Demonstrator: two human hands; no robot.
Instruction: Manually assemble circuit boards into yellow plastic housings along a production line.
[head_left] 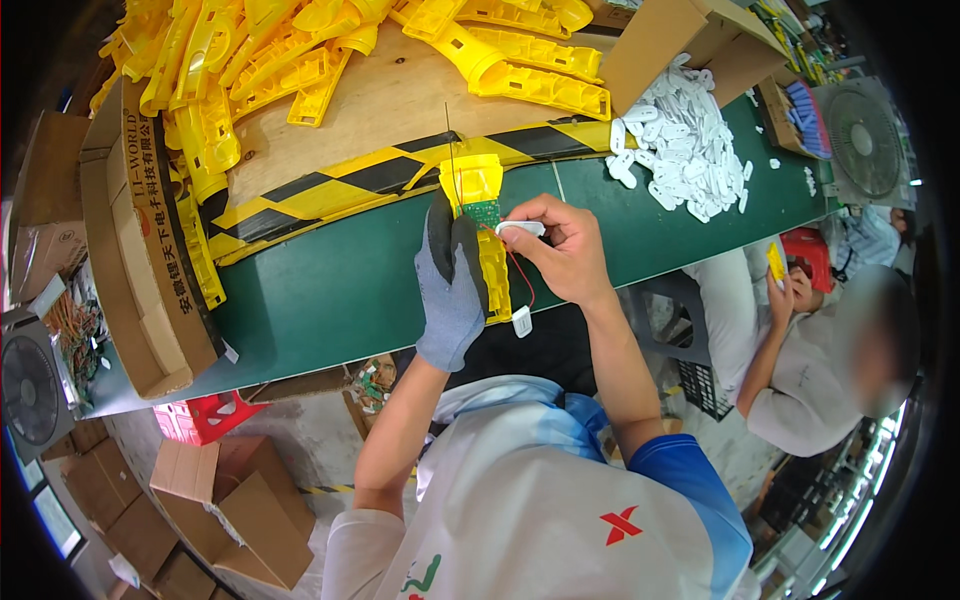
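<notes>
My left hand (448, 285), in a grey-blue glove with a dark palm, is closed around a yellow plastic housing (471, 178) held over the near edge of the bench. A green circuit board (484, 213) sits in the housing, and a thin dark wire (450, 150) sticks up past its far end. Between the thumb and fingers of my bare right hand (565, 250) is a white oval plastic piece (522, 228), close against the board. From the board a red wire (527, 278) runs down to a small white block (522, 321) hanging below.
Yellow housings (310, 60) are heaped on a wooden board edged with black-and-yellow tape (330, 193). White oval pieces (680, 140) lie piled on the green bench (300, 310) at right, beside a cardboard box (690, 50). A long carton (140, 270) stands left. Another person (820, 360) sits at right.
</notes>
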